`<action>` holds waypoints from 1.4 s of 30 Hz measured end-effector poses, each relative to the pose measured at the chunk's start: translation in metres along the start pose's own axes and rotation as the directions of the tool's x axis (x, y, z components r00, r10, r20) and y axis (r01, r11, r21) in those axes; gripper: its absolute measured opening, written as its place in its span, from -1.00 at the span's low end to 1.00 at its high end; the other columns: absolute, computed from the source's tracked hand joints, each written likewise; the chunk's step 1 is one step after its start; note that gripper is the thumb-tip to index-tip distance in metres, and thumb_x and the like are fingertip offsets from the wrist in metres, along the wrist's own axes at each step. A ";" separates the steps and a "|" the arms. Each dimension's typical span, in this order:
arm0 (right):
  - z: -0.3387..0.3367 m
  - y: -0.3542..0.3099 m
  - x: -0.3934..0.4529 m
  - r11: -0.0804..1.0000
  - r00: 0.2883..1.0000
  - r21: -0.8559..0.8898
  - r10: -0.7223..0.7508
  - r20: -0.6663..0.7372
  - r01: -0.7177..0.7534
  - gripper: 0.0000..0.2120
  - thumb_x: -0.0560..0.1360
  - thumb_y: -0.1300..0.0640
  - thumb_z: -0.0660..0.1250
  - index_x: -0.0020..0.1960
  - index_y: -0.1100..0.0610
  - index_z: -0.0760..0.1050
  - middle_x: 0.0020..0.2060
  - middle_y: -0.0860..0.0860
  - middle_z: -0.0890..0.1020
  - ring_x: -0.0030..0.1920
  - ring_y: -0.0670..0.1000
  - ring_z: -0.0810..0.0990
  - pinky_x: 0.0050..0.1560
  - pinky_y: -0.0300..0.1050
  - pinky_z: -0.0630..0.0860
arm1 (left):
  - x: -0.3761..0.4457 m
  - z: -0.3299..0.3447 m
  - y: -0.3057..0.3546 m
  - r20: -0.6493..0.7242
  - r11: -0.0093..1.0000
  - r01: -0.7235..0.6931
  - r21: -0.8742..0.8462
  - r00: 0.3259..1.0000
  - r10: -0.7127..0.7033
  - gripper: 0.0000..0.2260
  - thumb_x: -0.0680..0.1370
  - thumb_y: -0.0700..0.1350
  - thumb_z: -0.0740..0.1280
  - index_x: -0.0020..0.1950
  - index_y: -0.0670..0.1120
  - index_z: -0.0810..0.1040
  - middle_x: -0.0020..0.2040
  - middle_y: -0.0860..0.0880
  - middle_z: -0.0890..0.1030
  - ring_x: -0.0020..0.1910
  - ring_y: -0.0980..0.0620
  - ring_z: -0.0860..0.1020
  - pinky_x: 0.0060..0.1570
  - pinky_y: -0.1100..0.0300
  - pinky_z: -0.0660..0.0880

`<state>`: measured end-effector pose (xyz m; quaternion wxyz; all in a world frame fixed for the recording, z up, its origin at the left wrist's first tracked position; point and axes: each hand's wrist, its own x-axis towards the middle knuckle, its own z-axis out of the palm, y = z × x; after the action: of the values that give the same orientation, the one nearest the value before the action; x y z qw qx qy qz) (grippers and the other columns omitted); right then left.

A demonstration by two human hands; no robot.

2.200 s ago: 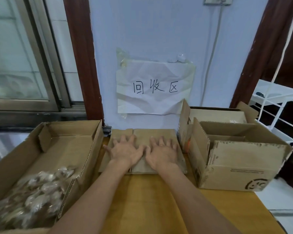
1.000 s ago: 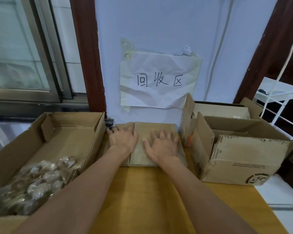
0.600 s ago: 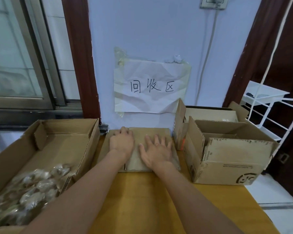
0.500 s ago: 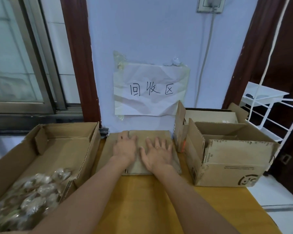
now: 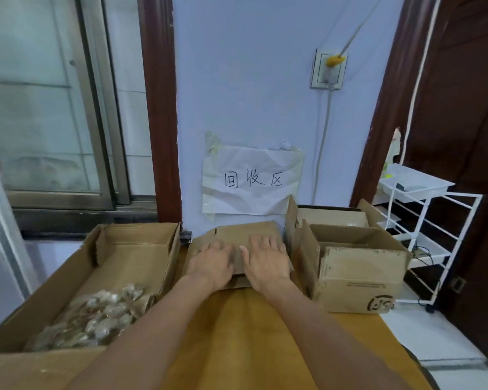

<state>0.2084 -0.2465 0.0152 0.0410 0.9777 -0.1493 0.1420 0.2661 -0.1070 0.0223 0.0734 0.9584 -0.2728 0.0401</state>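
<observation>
Flattened cardboard (image 5: pixel 245 232) lies on the table (image 5: pixel 251 319) below a paper sign (image 5: pixel 251 181), pinned under the left hand (image 5: pixel 212 263) and right hand (image 5: pixel 266 263), both laid flat, gripping nothing, apparently to keep it collapsed for recycling.

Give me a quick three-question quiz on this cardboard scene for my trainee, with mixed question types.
1. True or false: the left hand and right hand both press flat on the cardboard.
2. Where do the clear bags lie? A) in the left box B) in the right front box C) on the bare table
3. Fill in: the paper sign is taped to the ____.
Key: 1 true; 2 A; 3 wall.
</observation>
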 end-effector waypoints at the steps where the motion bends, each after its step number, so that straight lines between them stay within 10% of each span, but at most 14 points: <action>1: -0.010 0.007 -0.006 1.000 1.000 0.005 -0.010 -0.010 0.011 -0.42 0.73 -0.19 -0.20 0.50 0.10 0.35 0.39 0.25 0.48 0.43 0.24 0.40 0.42 0.16 0.35 | -0.006 -0.006 0.005 0.002 1.000 -0.008 0.004 1.000 0.008 -0.59 0.66 -0.01 0.18 0.52 0.05 0.35 0.50 -0.04 0.39 0.45 -0.14 0.37 0.41 -0.08 0.34; 12: -0.085 0.070 -0.056 0.990 0.993 -0.071 -0.115 0.039 0.118 -0.37 0.64 0.11 0.20 0.66 0.05 0.08 0.56 0.19 0.30 0.57 0.21 0.22 0.58 0.16 0.19 | -0.056 -0.042 0.019 0.097 0.999 0.032 0.044 0.995 -0.036 -0.41 0.62 0.02 0.31 0.61 -0.01 0.20 0.57 -0.11 0.30 0.53 -0.16 0.29 0.44 -0.11 0.36; 21: -0.030 0.022 -0.045 0.906 0.968 -0.340 -0.244 0.065 0.252 -0.20 0.66 0.06 0.27 0.71 0.03 -0.16 0.66 0.28 0.04 0.66 0.33 -0.04 0.64 0.28 -0.20 | -0.050 0.019 0.011 0.203 0.997 0.053 0.050 0.977 -0.062 -0.23 0.56 0.03 0.34 0.67 0.18 -0.01 0.69 0.04 0.01 0.66 -0.14 -0.01 0.60 -0.26 -0.01; 28: 0.029 0.010 -0.050 0.992 0.952 -0.019 -0.117 0.284 0.128 -0.33 0.64 0.19 0.26 0.67 -0.09 0.10 0.58 0.22 0.23 0.58 0.25 0.23 0.43 0.14 0.42 | -0.044 0.050 0.010 0.130 0.998 0.044 0.049 0.990 -0.050 -0.32 0.54 0.06 0.25 0.65 0.12 0.12 0.67 0.04 0.10 0.61 -0.16 0.11 0.56 -0.11 0.16; 42: 0.027 0.008 -0.045 0.999 0.947 0.024 -0.038 0.320 0.032 -0.35 0.64 0.14 0.25 0.66 -0.13 0.13 0.60 0.17 0.24 0.57 0.22 0.25 0.40 0.12 0.46 | -0.043 0.047 0.017 0.085 0.994 0.100 -0.050 0.992 -0.096 -0.43 0.60 0.13 0.20 0.62 0.17 0.20 0.66 0.07 0.14 0.61 -0.17 0.10 0.55 -0.32 0.04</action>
<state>0.1722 -0.2448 -0.0232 0.0095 0.9906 -0.1354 -0.0177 0.2221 -0.1067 -0.0270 0.0898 0.9692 -0.2291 -0.0105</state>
